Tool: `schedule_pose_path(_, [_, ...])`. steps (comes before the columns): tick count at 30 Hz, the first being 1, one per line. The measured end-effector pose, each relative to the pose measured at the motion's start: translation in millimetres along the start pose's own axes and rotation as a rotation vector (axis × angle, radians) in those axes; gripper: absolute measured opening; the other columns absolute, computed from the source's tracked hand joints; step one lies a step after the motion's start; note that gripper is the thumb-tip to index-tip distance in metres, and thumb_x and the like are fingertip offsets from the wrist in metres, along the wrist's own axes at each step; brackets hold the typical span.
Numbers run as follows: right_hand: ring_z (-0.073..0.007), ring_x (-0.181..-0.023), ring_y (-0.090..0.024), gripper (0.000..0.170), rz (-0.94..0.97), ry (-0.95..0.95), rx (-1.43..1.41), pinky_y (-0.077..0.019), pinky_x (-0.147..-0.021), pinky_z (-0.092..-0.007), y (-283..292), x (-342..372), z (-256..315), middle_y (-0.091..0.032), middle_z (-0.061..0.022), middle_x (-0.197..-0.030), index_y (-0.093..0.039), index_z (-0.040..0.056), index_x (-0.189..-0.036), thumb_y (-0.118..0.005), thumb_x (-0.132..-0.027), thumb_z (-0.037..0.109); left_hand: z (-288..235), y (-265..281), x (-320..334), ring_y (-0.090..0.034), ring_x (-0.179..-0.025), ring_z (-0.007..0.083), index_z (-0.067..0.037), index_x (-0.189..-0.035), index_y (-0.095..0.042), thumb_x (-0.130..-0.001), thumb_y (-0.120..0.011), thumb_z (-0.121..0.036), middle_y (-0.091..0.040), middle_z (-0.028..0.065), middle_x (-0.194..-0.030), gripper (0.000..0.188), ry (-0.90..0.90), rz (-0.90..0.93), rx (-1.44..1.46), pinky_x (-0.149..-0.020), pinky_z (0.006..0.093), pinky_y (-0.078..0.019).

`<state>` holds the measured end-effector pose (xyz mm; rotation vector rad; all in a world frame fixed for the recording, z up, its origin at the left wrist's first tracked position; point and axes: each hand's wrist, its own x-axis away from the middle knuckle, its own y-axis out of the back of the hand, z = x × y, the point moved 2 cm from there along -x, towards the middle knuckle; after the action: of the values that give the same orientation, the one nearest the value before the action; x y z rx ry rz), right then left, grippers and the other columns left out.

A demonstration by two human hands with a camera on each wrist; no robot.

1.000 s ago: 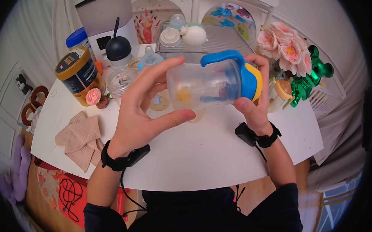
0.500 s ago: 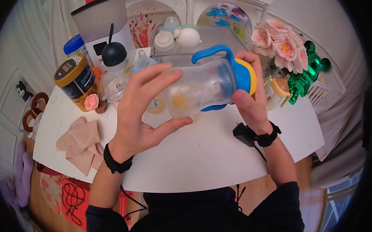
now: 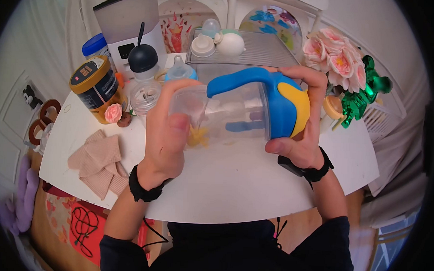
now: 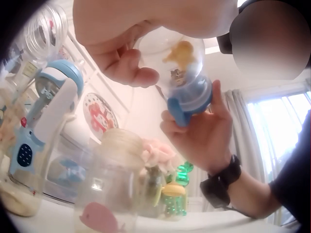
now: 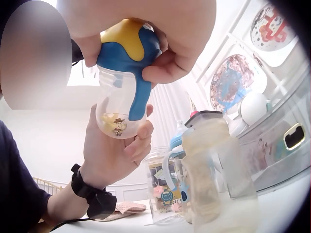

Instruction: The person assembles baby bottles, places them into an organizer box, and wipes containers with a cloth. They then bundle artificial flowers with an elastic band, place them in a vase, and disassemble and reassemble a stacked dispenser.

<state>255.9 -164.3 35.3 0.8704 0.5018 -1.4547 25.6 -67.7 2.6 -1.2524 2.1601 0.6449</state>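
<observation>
A clear cup [image 3: 232,118] with a blue and yellow lid [image 3: 288,105] and a blue handle [image 3: 238,80] lies sideways in the air above the table. At its base end, my left hand [image 3: 166,133] grips it, thumb across the near side. My right hand [image 3: 306,134] holds the lid end, thumb below and fingers over the top. In the right wrist view the right fingers curl round the lid [image 5: 124,51], and a small printed figure [image 5: 118,127] shows near the cup's base. A yellow shape [image 4: 182,54] marks the base in the left wrist view.
On the table stand a gold-lidded tub [image 3: 100,89], a clear jar [image 3: 145,97], a blue-topped bottle [image 3: 180,72] and a vase of pink flowers [image 3: 339,63]. A folded pink cloth [image 3: 99,162] lies at the left. White bottle parts [image 3: 229,44] sit on a rack [image 3: 269,48] behind.
My left hand, earlier spread at the base end, has closed round it. The cup has come lower and nearer, and its handle has turned toward the camera.
</observation>
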Motion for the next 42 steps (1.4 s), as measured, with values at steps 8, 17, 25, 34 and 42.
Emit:
schedule_pose_path(8, [-0.0297, -0.138, -0.056, 0.101, 0.088, 0.049, 0.048, -0.0461, -0.115, -0.0428, 3.4, -1.3, -9.6, -0.056, -0.0225, -0.151, -0.034, 0.0105, -0.151, -0.1, -0.076, 0.024, -24.7, -4.0, -6.3, -0.058, -0.07, 0.0091, -0.004, -0.114, -0.07, -0.102, -0.036, -0.082, -0.063, 0.002, -0.088, 0.086, 0.532, 0.01, 0.112, -0.057, 0.0239, -0.0403])
schedule_pose_path(17, [-0.0268, -0.135, -0.056, 0.097, 0.092, 0.077, 0.155, -0.0446, -0.115, -0.0409, 1.7, 3.6, -10.9, -0.056, -0.0179, -0.148, -0.04, 0.0077, -0.151, -0.099, -0.077, 0.031, -12.1, 1.6, -4.4, -0.057, -0.071, 0.0091, -0.005, -0.12, -0.069, -0.105, -0.043, -0.074, -0.063, 0.0013, -0.091, 0.075, 0.549, 0.076, 0.206, -0.056, 0.0242, -0.0419])
schedule_pose_path(25, [-0.0223, -0.132, -0.054, 0.098, -0.104, -0.176, -0.114, -0.0486, -0.11, -0.0376, 1.0, 6.3, -20.0, -0.05, -0.0118, -0.144, -0.037, 0.0072, -0.154, -0.096, -0.081, 0.035, -10.2, -1.0, -8.9, -0.058, -0.121, 0.0134, -0.004, -0.147, -0.055, -0.1, -0.077, -0.021, -0.06, 0.0049, -0.129, 0.054, 0.159, 0.113, 0.305, -0.104, 0.0296, -0.0453])
schedule_pose_path(34, [-0.0223, -0.13, -0.056, 0.094, -0.118, -0.157, -0.087, -0.0489, -0.11, -0.0369, 3.6, 3.8, -14.0, -0.051, -0.0115, -0.143, -0.038, 0.008, -0.154, -0.094, -0.084, 0.036, -10.3, 7.5, -15.0, -0.058, -0.13, 0.0225, -0.005, -0.151, -0.056, -0.082, -0.089, -0.009, -0.059, 0.0105, -0.141, 0.076, -0.081, 0.208, 0.151, -0.114, 0.0374, -0.0436])
schedule_pose_path(42, [-0.0205, -0.126, -0.057, 0.086, -0.094, -0.325, -0.12, -0.0506, -0.104, -0.0343, 10.0, -3.2, 1.7, -0.053, -0.0101, -0.141, -0.04, 0.009, -0.153, -0.088, -0.088, 0.038, -17.2, 6.9, -12.2, -0.055, -0.137, 0.0348, -0.008, -0.15, -0.054, -0.078, -0.097, -0.016, -0.054, 0.02, -0.15, 0.084, -0.598, 0.208, -0.537, -0.112, 0.0467, -0.0484])
